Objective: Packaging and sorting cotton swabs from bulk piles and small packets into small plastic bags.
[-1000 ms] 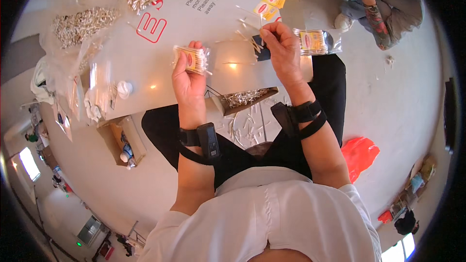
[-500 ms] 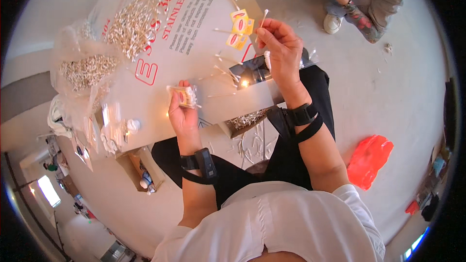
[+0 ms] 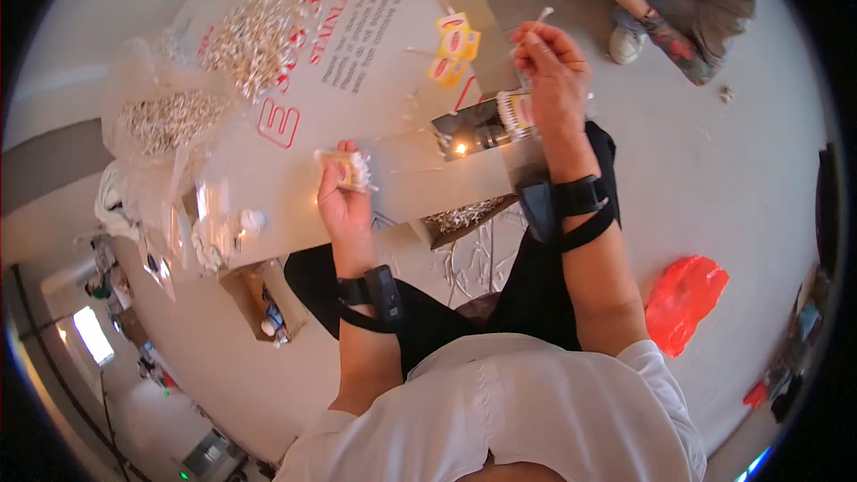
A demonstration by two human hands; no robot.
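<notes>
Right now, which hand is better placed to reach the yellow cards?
Right hand, probably: it is nearer the yellow cards, though pinching a cotton swab; the left hand, farther off, holds a swab packet.

Both forearms rise from the lower edge, well apart. The left forearm (image 3: 368,361) stands nearly upright, its wrist (image 3: 354,254) fairly straight. The left hand (image 3: 346,210) is palm up, in a closed grip, thumb (image 3: 328,180) raised on its left side and fingertips (image 3: 346,145) showing beyond. The right forearm (image 3: 607,281) tilts leftward toward its wrist (image 3: 573,161); the right hand (image 3: 560,85) reaches farther forward, fingers (image 3: 558,38) curled and thumb (image 3: 539,52) bent in a pinch.
</notes>
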